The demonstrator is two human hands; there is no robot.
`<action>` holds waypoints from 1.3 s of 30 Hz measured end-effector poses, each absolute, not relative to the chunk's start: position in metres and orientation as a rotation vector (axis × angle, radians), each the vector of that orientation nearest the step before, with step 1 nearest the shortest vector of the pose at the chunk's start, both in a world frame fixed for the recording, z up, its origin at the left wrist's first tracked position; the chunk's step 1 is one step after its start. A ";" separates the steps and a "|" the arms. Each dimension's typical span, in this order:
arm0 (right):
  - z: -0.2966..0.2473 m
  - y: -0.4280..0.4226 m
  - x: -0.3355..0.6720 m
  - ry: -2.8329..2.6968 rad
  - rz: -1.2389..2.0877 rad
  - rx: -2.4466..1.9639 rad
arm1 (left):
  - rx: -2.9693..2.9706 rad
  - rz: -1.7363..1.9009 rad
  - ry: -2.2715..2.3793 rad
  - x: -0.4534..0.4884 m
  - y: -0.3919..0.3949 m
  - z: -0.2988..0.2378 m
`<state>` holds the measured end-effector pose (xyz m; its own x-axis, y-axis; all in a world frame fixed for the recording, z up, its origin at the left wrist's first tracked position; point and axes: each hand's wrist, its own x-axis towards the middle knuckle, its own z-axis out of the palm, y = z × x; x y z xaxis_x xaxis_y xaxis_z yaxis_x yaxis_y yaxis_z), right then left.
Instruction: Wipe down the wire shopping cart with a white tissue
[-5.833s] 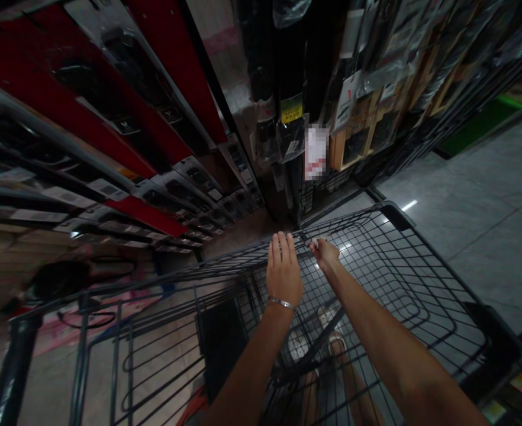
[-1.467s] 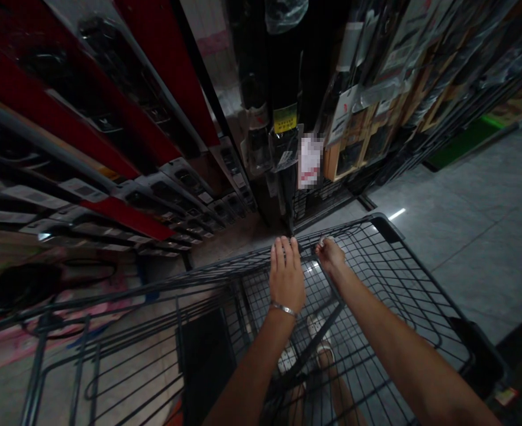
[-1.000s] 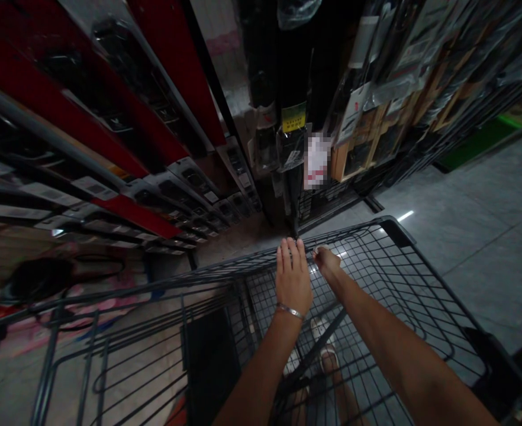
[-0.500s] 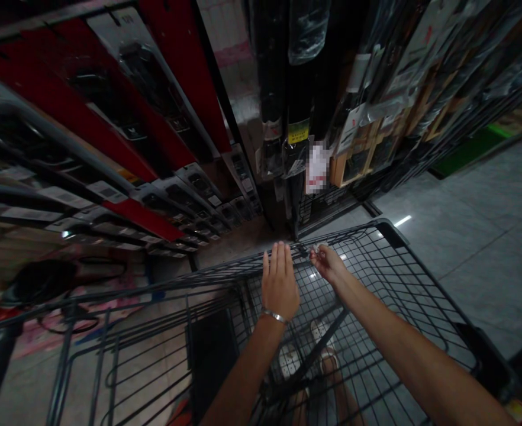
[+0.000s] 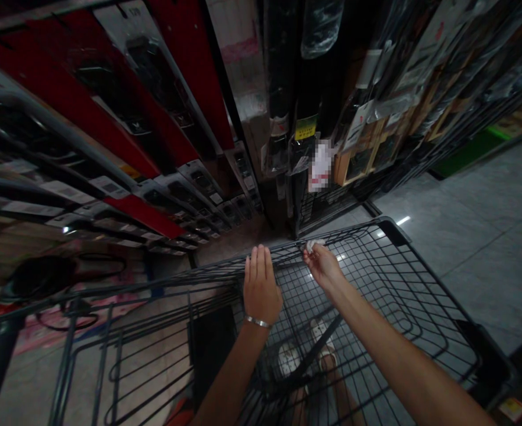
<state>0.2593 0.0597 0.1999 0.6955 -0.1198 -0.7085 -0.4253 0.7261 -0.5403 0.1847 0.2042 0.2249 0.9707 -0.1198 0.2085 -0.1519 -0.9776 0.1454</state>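
Note:
A dark wire shopping cart (image 5: 421,264) spans the view below me. My left hand (image 5: 263,293), with a silver bracelet at its wrist, is held over the cart's far rim. Its fingers are stretched out side by side, and nothing shows in it; whether it touches the rim I cannot tell. Further right, my right hand (image 5: 325,266) is closed in a pinch on a crumpled white tissue (image 5: 315,244), close to the same rim. The palms of both hands are hidden from view.
Racks of packaged goods (image 5: 190,183) with red backing stand beyond the cart at left. Long wrapped items (image 5: 279,106) and wooden pieces (image 5: 352,165) hang ahead. Tiled floor (image 5: 487,219) lies at right. White shoes (image 5: 290,360) show through the wire.
My left hand has moved left along the rim, away from my right hand. The right hand has shifted slightly left, and more of the white tissue shows.

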 end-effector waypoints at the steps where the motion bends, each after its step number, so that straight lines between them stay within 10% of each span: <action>1: 0.196 0.062 0.257 0.810 0.198 -0.755 | 2.954 0.299 -0.195 0.184 0.203 0.224; 26: 0.076 0.086 0.257 1.037 0.407 -0.896 | 2.863 0.325 -0.172 0.184 0.199 0.219; 39: 0.103 0.092 0.258 0.936 0.543 -0.821 | 2.893 0.255 -0.209 0.184 0.204 0.226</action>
